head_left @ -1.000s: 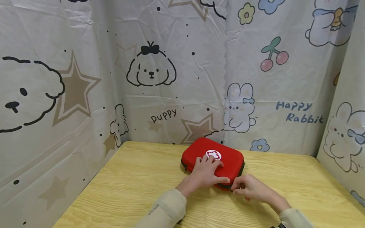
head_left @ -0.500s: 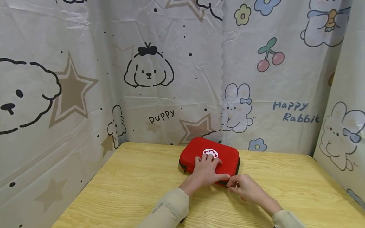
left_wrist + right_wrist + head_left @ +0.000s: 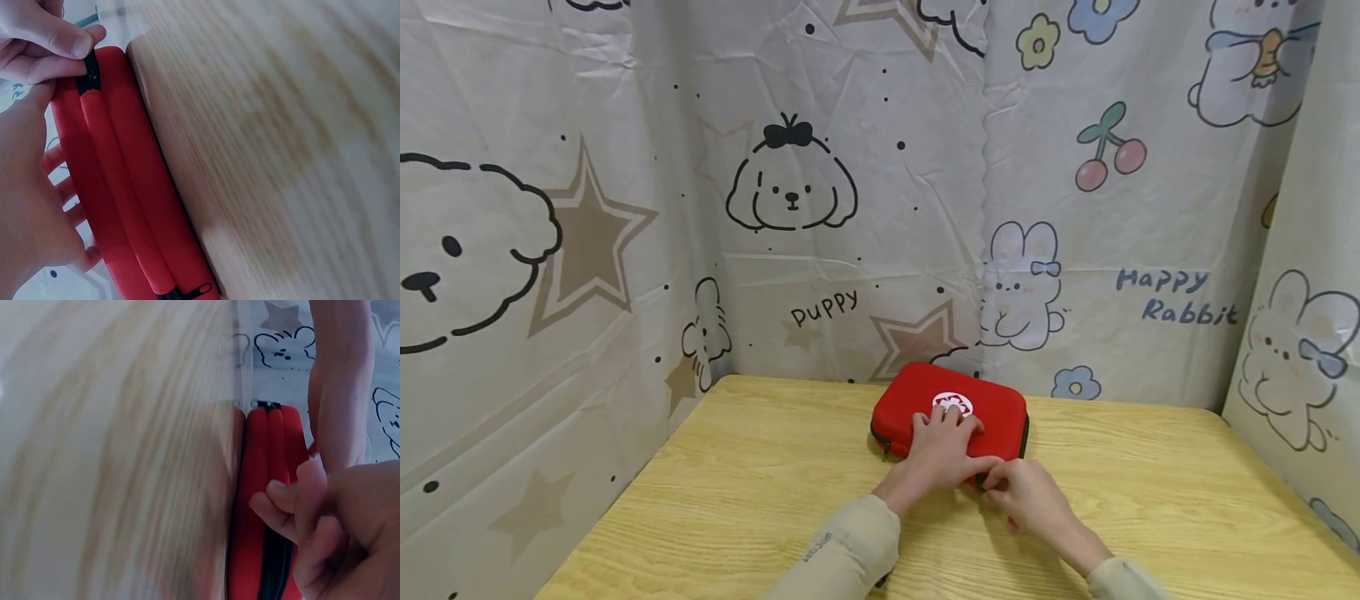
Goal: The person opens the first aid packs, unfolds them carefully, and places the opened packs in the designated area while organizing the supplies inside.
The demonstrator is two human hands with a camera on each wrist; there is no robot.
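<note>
A red zip case (image 3: pixel 996 412) with a round white emblem (image 3: pixel 952 404) lies on the table. My left hand (image 3: pixel 938 450) rests on its lid with spread fingers, the thumb along the front edge. At the front right corner my right hand (image 3: pixel 1028 500) pinches the zipper pull between thumb and forefinger; the pull itself is mostly hidden by the fingers. In the left wrist view, black zipper tape (image 3: pixel 92 74) shows right beside those fingertips, and a red strip covers the seam beyond it. A second zipper pull (image 3: pixel 203 289) hangs at the case's other front corner.
The light wood table (image 3: pixel 760 492) extends around the case on all sides. Behind and beside it hang pale curtains (image 3: pixel 865 250) printed with puppies, rabbits and stars, close to the table's back edge.
My right hand has moved left along the case's front edge, towards my left thumb. The case has shifted slightly left. My left hand stays on the lid.
</note>
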